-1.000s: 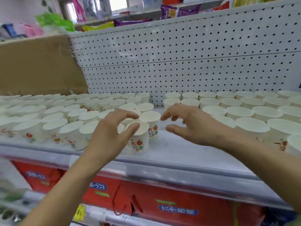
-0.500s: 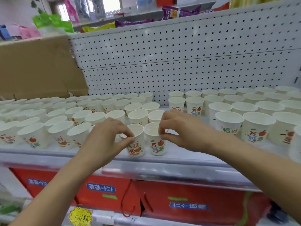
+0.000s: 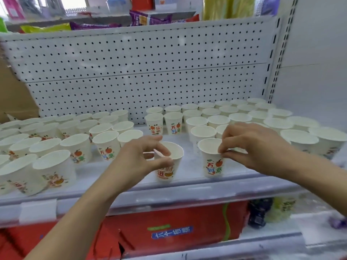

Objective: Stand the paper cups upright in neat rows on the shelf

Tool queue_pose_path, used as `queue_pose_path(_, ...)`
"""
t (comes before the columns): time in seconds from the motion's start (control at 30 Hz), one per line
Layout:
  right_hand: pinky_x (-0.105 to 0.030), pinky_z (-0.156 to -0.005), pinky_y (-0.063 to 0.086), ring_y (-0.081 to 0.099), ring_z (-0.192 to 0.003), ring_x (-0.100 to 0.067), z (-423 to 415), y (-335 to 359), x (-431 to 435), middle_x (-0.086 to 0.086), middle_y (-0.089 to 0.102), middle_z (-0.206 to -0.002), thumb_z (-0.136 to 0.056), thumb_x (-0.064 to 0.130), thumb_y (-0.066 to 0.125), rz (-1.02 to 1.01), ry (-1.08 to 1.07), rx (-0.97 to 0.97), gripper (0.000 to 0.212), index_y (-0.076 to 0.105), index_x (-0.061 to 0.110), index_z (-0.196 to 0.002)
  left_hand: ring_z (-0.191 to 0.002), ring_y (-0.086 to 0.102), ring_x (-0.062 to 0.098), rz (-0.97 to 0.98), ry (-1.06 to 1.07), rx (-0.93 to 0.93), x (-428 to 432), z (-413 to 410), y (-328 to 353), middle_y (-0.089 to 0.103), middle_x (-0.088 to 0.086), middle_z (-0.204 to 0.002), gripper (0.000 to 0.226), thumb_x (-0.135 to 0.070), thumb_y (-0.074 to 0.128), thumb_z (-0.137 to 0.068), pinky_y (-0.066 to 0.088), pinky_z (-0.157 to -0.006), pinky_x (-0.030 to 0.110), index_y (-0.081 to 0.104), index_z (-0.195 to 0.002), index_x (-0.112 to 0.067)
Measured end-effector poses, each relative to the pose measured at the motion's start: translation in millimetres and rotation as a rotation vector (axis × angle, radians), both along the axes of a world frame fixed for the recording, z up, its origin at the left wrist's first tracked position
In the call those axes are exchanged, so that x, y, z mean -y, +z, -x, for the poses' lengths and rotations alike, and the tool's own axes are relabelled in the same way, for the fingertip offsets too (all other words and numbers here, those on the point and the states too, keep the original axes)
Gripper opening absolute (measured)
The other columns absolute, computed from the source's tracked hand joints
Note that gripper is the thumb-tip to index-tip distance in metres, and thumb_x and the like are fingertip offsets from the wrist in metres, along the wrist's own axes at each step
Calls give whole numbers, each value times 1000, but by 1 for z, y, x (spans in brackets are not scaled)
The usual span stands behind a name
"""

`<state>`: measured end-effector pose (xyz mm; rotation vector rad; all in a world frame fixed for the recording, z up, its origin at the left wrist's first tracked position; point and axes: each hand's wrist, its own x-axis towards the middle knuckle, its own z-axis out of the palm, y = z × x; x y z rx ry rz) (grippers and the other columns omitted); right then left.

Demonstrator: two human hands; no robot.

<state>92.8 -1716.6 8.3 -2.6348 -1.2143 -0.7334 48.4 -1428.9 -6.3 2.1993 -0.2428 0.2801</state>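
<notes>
Overhead, a head-worn camera looks down at a white metal shop shelf [image 3: 189, 182] backed by a perforated white panel [image 3: 140, 72]. A plain white side wall [image 3: 311, 72] closes the shelf on the right, and a brown cardboard box [image 3: 13, 94] leans in at the left. Snack packets [image 3: 150, 18] lie on the level above; red cartons [image 3: 169, 231] sit below.

Upright printed paper cups crowd both ends: a left cluster [image 3: 75, 145] in loose rows and a right cluster [image 3: 244, 117] reaching back to the panel.

Between them, near the front edge, the left hand [image 3: 139, 158] pinches the rim of the left cup [image 3: 169, 167], thumb outside and a fingertip inside. The right hand [image 3: 251, 147] pinches the rim of the right cup [image 3: 212, 162]. Both cups stand upright, apart from each other, with bare shelf between and behind them. The right cup stands just beside the right cluster.
</notes>
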Motion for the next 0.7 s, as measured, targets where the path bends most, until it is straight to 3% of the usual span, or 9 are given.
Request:
queue_pose_path(0.1,-38,-61,46,56,-75,-20,-2,3,14,10,60,-82,-79,27,75,54,-14,50,6,71,31,-81,-100,63,-5,59,-15,3,19,-3,1,62,-16,-122,27,-43,80,-58,51,-88,19,75,-79,-26)
queue_pose_path(0.23,-34,-59,41,56,-74,-20,-3,6,25,8,60,-81,-77,27,75,132,-30,109,5,70,30,-77,-98,63,-5,83,-13,-13,34,-6,-2,69,-20,-105,21,-34,84,-65,52,-88,27,72,-75,-20)
queue_pose_path(0.43,-31,-57,41,58,-72,-17,-6,10,34,11,60,-79,-72,28,81,163,-16,112,14,67,33,-71,-97,65,-3,85,19,-42,50,-9,-4,67,-16,-115,29,-46,82,-60,45,-101,38,71,-72,-23)
queue_pose_path(0.53,-29,-56,37,58,-69,-17,-7,14,36,12,61,-76,-68,28,83,201,-5,132,16,67,32,-68,-99,64,-1,96,10,-52,58,-12,-4,67,-17,-115,30,-43,84,-59,48,-96,33,71,-75,-22)
queue_pose_path(0.7,-30,-58,37,57,-69,-18,-11,14,42,10,60,-74,-67,27,84,234,-12,168,17,67,32,-67,-94,65,-4,78,16,-33,66,-19,-4,68,-20,-113,23,-35,84,-65,46,-80,8,74,-76,-18)
